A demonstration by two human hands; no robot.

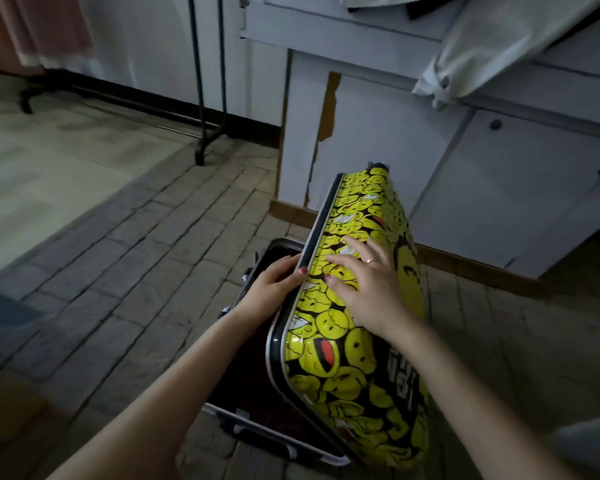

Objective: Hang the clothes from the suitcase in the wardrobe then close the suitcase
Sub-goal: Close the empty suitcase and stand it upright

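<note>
Grey stone tiles are covering the floor (125,258), and a pale blue wardrobe (378,140) with peeling paint is filling the upper right of the frame. A white garment (499,46) is hanging at the upper right corner against the wardrobe, and a pink garment (45,26) is showing at the upper left beside a black clothes rail (205,98) that is standing on the floor.

At lower centre the suitcase (354,358) is lying on the floor, partly open: its yellow smiley-face lid is standing tilted over the dark lower shell (253,386), whose inside is too dark to make out. The left hand (274,282) is gripping the lid's dark edge, thumb on the rim and fingers curled behind it. The right hand (364,278) is lying flat on the lid's printed outer face, fingers spread and straight, a ring on one finger. Both forearms are reaching in from the bottom of the frame.
</note>
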